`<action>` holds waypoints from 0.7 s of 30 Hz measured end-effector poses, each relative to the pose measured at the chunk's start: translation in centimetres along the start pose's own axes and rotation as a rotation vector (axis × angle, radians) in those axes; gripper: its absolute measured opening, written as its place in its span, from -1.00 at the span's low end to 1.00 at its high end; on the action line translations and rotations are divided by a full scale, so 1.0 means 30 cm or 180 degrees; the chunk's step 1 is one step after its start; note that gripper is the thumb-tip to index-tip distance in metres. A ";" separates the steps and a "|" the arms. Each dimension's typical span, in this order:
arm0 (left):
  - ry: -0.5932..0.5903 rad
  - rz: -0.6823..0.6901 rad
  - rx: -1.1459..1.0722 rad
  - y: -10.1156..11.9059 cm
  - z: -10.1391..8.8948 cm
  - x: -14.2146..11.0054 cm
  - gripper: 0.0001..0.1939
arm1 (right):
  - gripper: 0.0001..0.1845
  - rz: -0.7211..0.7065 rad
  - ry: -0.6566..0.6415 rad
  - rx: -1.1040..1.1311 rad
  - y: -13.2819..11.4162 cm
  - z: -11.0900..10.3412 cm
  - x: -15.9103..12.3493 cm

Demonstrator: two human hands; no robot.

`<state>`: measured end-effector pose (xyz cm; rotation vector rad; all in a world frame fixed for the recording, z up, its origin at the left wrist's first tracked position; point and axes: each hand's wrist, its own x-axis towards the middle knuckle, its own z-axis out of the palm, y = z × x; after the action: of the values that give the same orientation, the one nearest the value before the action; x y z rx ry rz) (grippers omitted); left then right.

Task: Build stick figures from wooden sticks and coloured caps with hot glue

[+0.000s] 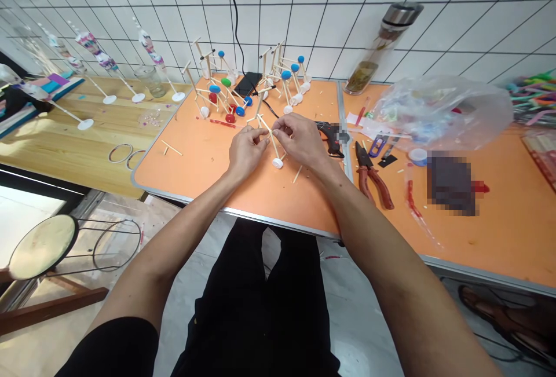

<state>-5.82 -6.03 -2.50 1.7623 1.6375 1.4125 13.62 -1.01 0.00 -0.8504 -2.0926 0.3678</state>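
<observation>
Both forearms reach forward over the orange tabletop (174, 163). The left hand (247, 152) and right hand (299, 142) pinch one wooden stick frame (259, 109), fingers narrow on its sticks. Its white disc foot (277, 163) sits just below the right hand. Seven blue knobs (285, 74) stand beyond the hands; one glue gun (332, 136) lies just right of the right hand.

Two hands (299, 142), one stick model (259, 108), one glue gun (332, 136)
</observation>
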 end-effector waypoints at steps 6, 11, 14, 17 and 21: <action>0.0022 -0.0023 -0.0079 -0.020 0.025 0.014 -0.86 | -0.93 0.0038 -0.0038 -0.0049 0.002 0.000 0.002; -0.0022 -0.0030 -0.0181 -0.026 0.034 0.019 -0.88 | -0.92 0.0023 -0.0040 -0.0016 0.003 -0.001 0.001; -0.0015 -0.0044 -0.0233 -0.018 0.039 0.022 -0.82 | -0.91 0.0041 -0.0049 -0.0013 0.002 0.001 0.002; -0.0022 -0.0054 -0.0316 -0.008 0.048 0.023 -0.77 | -0.92 0.0032 -0.0031 -0.0021 -0.003 0.000 0.001; 0.0070 -0.0106 -0.0412 -0.002 0.058 0.024 -0.75 | -0.96 0.0060 0.0123 0.0018 -0.003 -0.017 -0.003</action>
<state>-4.52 -4.75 -3.01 1.6459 1.5423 1.4923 14.03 -1.15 0.31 -0.8679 -2.0482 0.3644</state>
